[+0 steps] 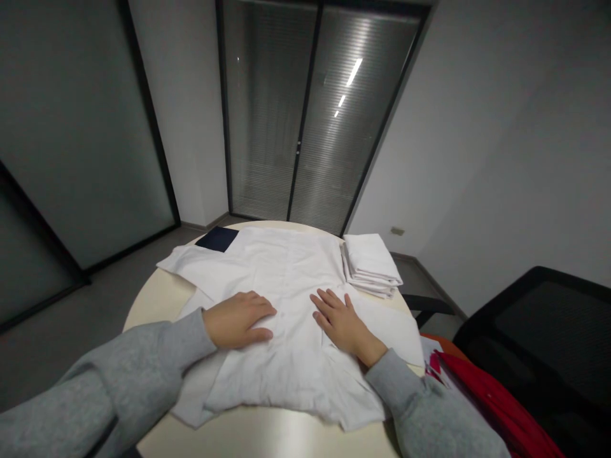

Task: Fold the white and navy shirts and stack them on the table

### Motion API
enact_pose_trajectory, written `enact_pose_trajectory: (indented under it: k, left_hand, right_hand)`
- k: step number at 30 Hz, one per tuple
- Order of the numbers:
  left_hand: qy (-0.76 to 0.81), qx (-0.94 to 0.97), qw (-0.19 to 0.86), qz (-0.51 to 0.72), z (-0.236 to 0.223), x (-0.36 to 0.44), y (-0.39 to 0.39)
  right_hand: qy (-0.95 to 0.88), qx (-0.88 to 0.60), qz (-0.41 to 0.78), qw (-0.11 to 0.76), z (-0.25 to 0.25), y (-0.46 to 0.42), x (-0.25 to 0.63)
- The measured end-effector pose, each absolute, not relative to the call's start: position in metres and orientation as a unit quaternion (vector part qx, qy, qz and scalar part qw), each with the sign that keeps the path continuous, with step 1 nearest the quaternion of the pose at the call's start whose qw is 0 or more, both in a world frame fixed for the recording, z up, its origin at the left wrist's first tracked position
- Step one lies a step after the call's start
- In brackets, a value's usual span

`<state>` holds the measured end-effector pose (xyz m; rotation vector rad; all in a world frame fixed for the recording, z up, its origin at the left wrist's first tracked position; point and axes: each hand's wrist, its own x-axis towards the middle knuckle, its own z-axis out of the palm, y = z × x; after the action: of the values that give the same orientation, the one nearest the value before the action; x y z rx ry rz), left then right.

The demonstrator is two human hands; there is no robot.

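Observation:
A white button-front shirt lies spread over a round table, its sleeves reaching out to both sides and its surface lightly wrinkled. My left hand rests on the left part of the shirt, fingers stretched toward the middle and thumb apart. On the right part lies my right hand, palm down with its fingers spread. Neither hand grips the cloth. Close to the far right edge of the shirt sits a stack of folded white cloth. A flat dark navy piece lies by the shirt's far left side.
The round cream table shows at its left and front rim. Beyond the right edge stand a black mesh chair and red fabric. Glass doors with blinds are behind the table; a frosted panel is at left.

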<state>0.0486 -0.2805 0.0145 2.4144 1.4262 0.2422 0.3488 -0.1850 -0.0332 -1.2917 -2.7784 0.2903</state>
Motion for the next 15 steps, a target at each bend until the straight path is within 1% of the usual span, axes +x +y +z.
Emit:
enact_pose_trajectory:
  k: [5, 7, 10, 12, 15]
  left_hand:
    - [0.487, 0.83, 0.261, 0.078, 0.023, 0.073, -0.322]
    - [0.487, 0.824, 0.282, 0.071, 0.023, 0.078, -0.338]
    - [0.444, 0.859, 0.24, 0.09, 0.022, 0.087, -0.364]
    - [0.373, 0.897, 0.206, 0.115, 0.019, 0.094, -0.382]
    - [0.249, 0.932, 0.212, 0.154, 0.017, 0.097, -0.403]
  right_hand:
    - [-0.899, -0.426, 0.095, 0.045, -0.036, -0.182, 0.347]
    - [-0.899, -0.425, 0.098, 0.044, -0.036, -0.182, 0.347]
    - [-0.899, -0.423, 0.106, 0.042, -0.035, -0.18, 0.35]
    - [-0.896, -0.427, 0.108, 0.047, -0.035, -0.178, 0.35]
    - [-0.891, -0.436, 0.107, 0.061, -0.035, -0.178, 0.349]
